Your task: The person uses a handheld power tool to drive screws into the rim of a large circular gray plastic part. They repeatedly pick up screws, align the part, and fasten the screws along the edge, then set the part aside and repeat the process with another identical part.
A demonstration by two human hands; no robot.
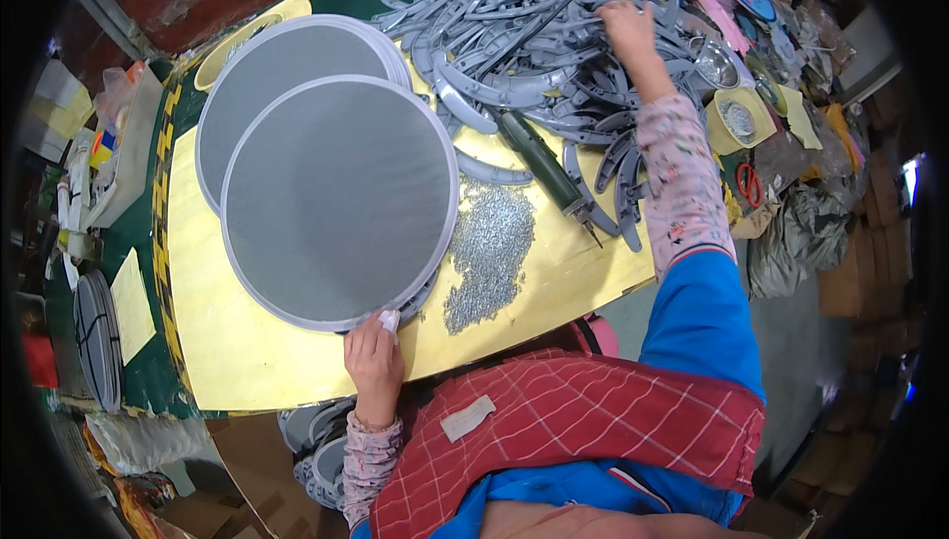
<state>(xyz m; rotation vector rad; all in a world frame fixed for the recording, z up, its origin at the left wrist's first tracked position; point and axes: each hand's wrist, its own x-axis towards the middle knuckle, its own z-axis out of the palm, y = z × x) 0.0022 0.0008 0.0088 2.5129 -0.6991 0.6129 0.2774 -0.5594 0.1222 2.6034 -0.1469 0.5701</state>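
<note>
A person's left hand [375, 361], fingers close together, was at the near rim of the front round grey disc [341, 198], which overlapped another disc [282, 50] on a yellow-covered table [222, 361]. White material [390, 321] showed at its fingertips; whether they gripped anything could not be told. The right hand [627, 33], fingers partly spread, was over the far side of a heap of curved grey parts [514, 84]; its grip could not be told either.

To the right, a pale yellow tub [723, 144] and a metal bowl [729, 60] held small silvery pieces. Behind the discs stood a yellow container [296, 9], its contents partly hidden. Far left, a whitish bin [130, 168] held plastic bags and colourful items.
</note>
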